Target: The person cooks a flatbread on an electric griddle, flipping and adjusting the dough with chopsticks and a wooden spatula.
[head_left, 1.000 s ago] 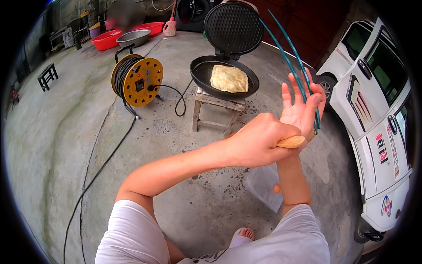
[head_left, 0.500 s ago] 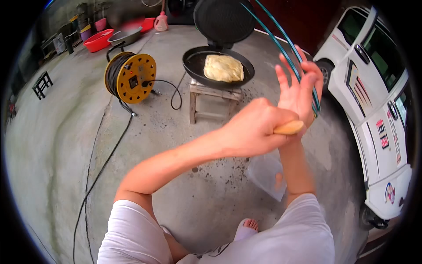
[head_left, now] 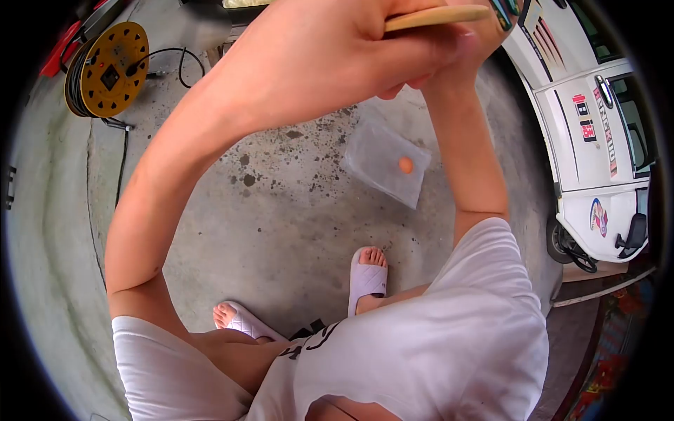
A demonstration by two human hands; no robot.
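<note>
My left hand [head_left: 379, 59] is closed around a pale wooden handle [head_left: 439, 15] with a rounded end; its other end is hidden in the fist. Just beyond, my right hand [head_left: 484, 35] is close to the left one and mostly cut off by the top edge. Teal chopsticks [head_left: 502, 12] show their ends in it. A pale slab of food [head_left: 242, 3] barely shows at the top edge, on the dark pan, largely hidden by my left arm.
A clear plastic bag [head_left: 375, 154] with an orange egg-like thing [head_left: 406, 165] lies on the concrete floor. A yellow cable reel [head_left: 112, 70] stands at upper left, its black cord running across the floor. A white vehicle [head_left: 586, 140] is parked at right.
The view has tilted downward, so the pan and its raised lid have mostly left the top. Both hands appear higher and closer together; the wooden handle and chopsticks stay held.
</note>
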